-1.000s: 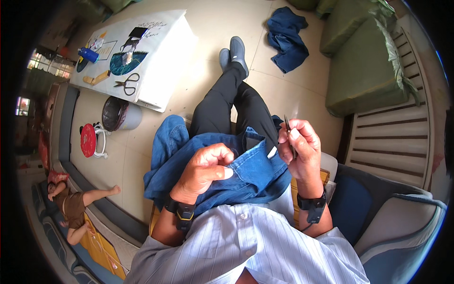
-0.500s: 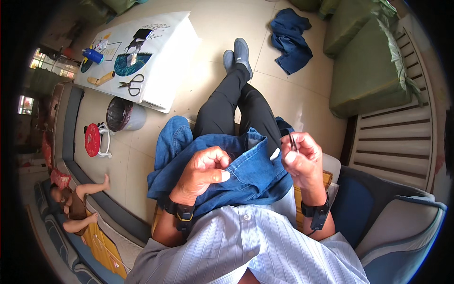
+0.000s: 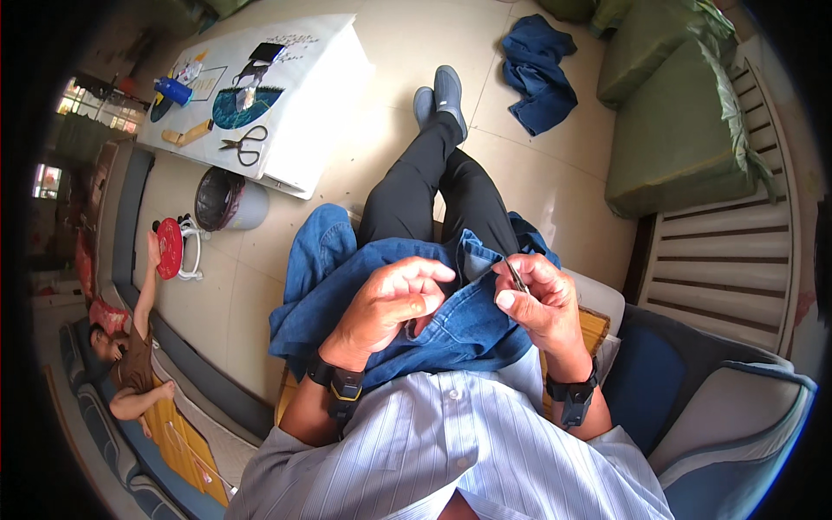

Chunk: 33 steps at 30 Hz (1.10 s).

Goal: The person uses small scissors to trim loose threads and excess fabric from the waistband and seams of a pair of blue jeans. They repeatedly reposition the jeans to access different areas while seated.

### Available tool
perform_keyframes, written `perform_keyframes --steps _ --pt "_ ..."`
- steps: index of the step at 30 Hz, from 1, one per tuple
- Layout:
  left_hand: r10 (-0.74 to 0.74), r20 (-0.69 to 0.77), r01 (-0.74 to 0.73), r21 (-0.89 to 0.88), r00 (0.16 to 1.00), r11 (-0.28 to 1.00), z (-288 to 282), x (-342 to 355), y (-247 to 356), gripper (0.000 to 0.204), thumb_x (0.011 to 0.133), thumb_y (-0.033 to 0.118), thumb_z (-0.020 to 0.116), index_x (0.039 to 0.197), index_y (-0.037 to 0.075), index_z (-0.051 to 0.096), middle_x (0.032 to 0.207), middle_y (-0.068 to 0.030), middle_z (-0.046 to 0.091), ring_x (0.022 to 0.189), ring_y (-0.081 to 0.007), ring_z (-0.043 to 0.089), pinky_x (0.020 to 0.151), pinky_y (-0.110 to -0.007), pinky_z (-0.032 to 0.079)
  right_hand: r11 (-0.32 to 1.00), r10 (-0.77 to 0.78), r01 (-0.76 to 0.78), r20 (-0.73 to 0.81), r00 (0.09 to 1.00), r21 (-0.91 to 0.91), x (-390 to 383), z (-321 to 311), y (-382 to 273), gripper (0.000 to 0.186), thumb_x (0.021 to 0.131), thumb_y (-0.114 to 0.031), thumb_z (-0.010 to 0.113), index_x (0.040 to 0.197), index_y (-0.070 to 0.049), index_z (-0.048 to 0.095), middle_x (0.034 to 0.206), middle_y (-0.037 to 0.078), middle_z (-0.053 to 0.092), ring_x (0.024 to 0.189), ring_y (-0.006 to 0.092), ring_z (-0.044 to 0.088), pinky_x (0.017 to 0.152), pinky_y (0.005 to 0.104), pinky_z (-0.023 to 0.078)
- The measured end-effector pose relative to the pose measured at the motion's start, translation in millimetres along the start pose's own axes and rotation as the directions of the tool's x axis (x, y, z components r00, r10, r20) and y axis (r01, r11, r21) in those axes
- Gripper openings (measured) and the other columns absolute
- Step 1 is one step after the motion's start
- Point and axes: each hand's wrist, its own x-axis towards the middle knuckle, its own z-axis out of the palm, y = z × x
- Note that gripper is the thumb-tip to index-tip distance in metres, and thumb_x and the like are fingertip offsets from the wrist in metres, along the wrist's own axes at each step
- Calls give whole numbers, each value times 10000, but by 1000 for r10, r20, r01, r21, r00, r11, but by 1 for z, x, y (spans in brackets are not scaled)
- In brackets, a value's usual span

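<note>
Blue denim jeans [image 3: 477, 322] lie bunched across my lap, with a stitched edge turned up between my hands. My left hand [image 3: 390, 303] is at the left of that edge, thumb and forefinger apart and stretched out over the cloth. Whether its lower fingers touch the denim is hidden. Pinched in my right hand [image 3: 544, 303] is a small pair of dark metal thread snips [image 3: 517, 276], its narrow blades pointing up and left beside the raised denim. Both wrists carry black straps with small devices.
A white-topped table [image 3: 312, 95] at the far left holds black scissors [image 3: 246, 146] and a blue bottle [image 3: 173, 90]. Beside it stand a waste bin [image 3: 247, 206] and a red stool [image 3: 170, 249]. More denim [image 3: 539, 74] lies on the floor. Another person [image 3: 134, 364] reclines at left.
My right hand has moved left and slightly down, bringing the snips to the denim edge. My left hand's fingers have straightened, moving right. The other person's leg has swung up onto the stool.
</note>
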Motion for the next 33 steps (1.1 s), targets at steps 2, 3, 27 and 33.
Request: perform_keyframes --steps 2,3,27,33 --pt "-74 23 72 82 997 994 -2 -1 0 174 991 117 695 1101 -13 661 886 -42 680 705 -94 600 641 -240 470 999 22 -22 14 1000 -26 -1 0 -4 334 905 -22 833 1198 -30 673 1006 -1 662 884 74 603 795 231 490" --pt "-64 35 61 76 997 995 -2 0 -1 157 994 117 695 1084 -8 665 883 -38 677 705 -93 598 642 -240 468 999 34 -33 21 999 -39 -2 0 -6 336 902 -18 835 1197 -32 674 997 0 664 882 73 602 788 230 490" --pt "113 165 -143 188 980 972 -26 6 -1 268 887 -25 789 1139 4 702 1079 -81 712 1024 -165 692 948 -326 550 934 -41 61 63 997 -351 -32 11 11 510 827 140 796 1285 -19 637 1040 30 654 943 96 627 843 253 522" --pt "237 -95 -234 42 967 971 -33 2 1 179 897 -58 753 1036 21 673 1016 -92 726 912 -173 709 847 -316 573 972 1 2 12 1000 -233 -35 12 11 514 819 151 798 1276 -33 652 1034 20 641 937 78 604 799 229 494"
